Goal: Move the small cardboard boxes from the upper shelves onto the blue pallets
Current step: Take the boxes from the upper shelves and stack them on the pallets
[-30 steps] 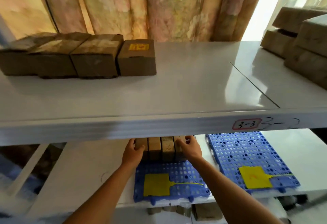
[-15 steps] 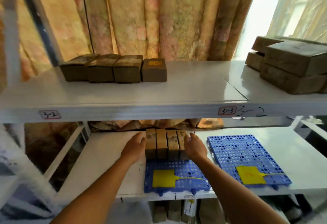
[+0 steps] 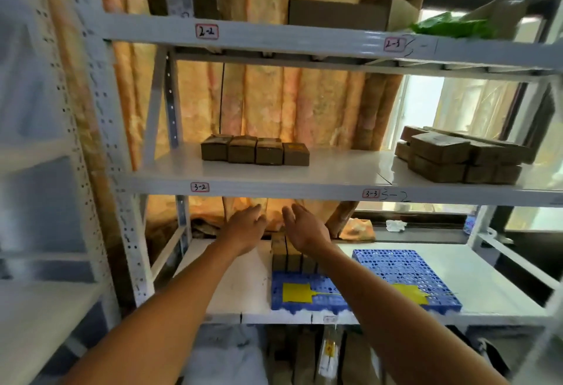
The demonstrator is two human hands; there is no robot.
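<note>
A row of small cardboard boxes (image 3: 255, 150) sits on the middle shelf (image 3: 304, 185) marked 3-2. Several more small boxes (image 3: 286, 255) stand upright at the back of the left blue pallet (image 3: 304, 296) on the lower shelf. My left hand (image 3: 245, 226) and my right hand (image 3: 304, 228) hover open above those boxes, palms facing each other, touching nothing. A second blue pallet (image 3: 402, 269) lies to the right, partly hidden by my right forearm. Each pallet carries a yellow tag.
A stack of bigger cardboard boxes (image 3: 457, 156) fills the right of the middle shelf. The top shelf (image 3: 304, 42) holds a dark box, a flat carton and a green bag. A white upright post (image 3: 100, 141) stands at left. More boxes sit below the lower shelf.
Both hands have let go of the boxes on the left pallet and lifted up above them, fingers spread. The camera has tilted up and back, showing the top shelf.
</note>
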